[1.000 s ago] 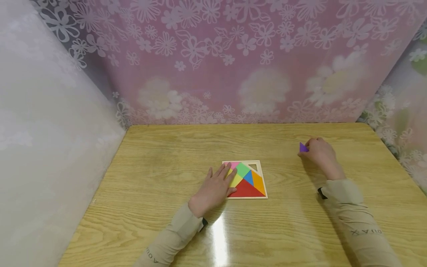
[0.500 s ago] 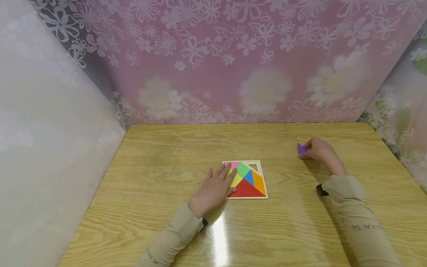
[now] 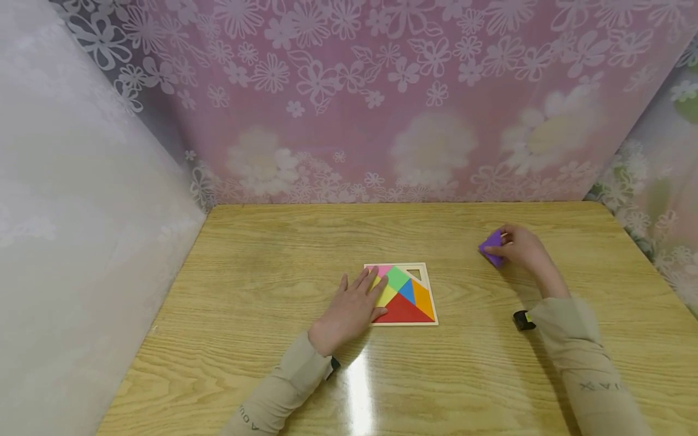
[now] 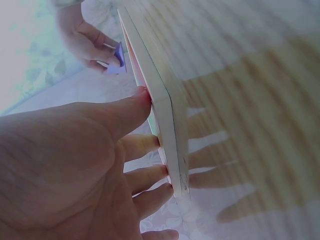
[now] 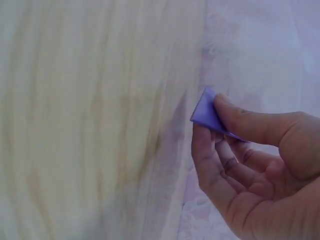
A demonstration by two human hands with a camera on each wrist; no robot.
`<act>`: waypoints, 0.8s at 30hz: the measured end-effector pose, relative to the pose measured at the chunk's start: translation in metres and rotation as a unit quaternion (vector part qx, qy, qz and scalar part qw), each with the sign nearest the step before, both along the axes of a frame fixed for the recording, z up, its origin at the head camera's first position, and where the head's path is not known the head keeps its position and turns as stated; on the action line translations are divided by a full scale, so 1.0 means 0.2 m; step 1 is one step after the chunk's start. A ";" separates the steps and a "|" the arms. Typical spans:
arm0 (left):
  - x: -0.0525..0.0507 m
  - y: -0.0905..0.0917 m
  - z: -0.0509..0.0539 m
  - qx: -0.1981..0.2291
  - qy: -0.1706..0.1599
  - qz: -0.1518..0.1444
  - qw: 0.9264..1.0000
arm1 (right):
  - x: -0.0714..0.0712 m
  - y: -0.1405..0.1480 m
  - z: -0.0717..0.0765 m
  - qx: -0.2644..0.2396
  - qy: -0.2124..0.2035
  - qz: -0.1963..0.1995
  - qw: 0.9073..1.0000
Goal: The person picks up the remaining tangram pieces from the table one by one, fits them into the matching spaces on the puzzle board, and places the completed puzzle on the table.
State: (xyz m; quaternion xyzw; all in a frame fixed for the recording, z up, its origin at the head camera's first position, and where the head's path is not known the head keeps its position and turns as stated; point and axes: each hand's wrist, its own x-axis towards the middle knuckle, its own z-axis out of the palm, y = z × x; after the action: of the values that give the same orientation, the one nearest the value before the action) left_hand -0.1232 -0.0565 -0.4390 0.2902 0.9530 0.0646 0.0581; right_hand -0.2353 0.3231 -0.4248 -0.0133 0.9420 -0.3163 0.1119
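Note:
A square tangram puzzle (image 3: 406, 324) in a pale wooden frame lies on the table. My left hand (image 3: 349, 310) rests on its left part with spread, mostly straight fingers, covering some of the yellow and pink pieces. In the left wrist view the thumb and fingertips touch the board near its edge (image 4: 161, 97). Red, green, blue and orange pieces show in the frame, and its top right corner has a bare triangular slot (image 3: 414, 274). Right of the board, my right hand (image 3: 521, 248) pinches a purple triangle (image 5: 206, 112) between thumb and fingers, above the table.
The wood-grain table (image 3: 262, 254) meets a pink flowered curtain (image 3: 349, 121) at its back edge. A pale sheet (image 3: 82, 242) hangs along the left side, and a flowered one (image 3: 665, 181) on the right. Light glares on the table (image 3: 358, 387) below the board.
The right hand has turned the purple triangle so more of its face shows, and the piece has shifted slightly left and down. The left hand and the board have stayed in place.

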 end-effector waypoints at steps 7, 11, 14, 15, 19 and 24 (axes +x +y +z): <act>0.00 0.00 0.00 0.001 0.000 0.001 1.000 | 0.07 -0.10 0.02 -0.092 0.022 -0.013 0.995; 0.00 0.00 0.00 0.002 -0.004 0.002 1.000 | 0.10 -0.17 0.03 -0.138 0.008 -0.017 0.990; 0.00 0.00 0.00 0.003 -0.007 0.003 1.000 | 0.11 -0.21 0.02 -0.155 0.007 -0.019 0.988; 0.00 0.00 0.00 0.003 -0.009 0.003 1.000 | 0.11 -0.23 0.02 -0.161 0.007 -0.019 0.987; 0.00 0.00 -0.01 0.001 -0.004 0.001 1.000 | 0.12 -0.28 0.01 -0.174 0.016 -0.021 0.984; 0.00 0.00 0.00 -0.002 0.001 0.000 1.000 | 0.12 -0.33 0.02 -0.159 0.018 -0.009 0.987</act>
State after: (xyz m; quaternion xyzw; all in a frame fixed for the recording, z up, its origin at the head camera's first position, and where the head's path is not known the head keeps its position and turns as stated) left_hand -0.1230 -0.0567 -0.4394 0.2905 0.9531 0.0623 0.0575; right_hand -0.2103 0.2580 -0.4214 -0.0279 0.8817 -0.4627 0.0882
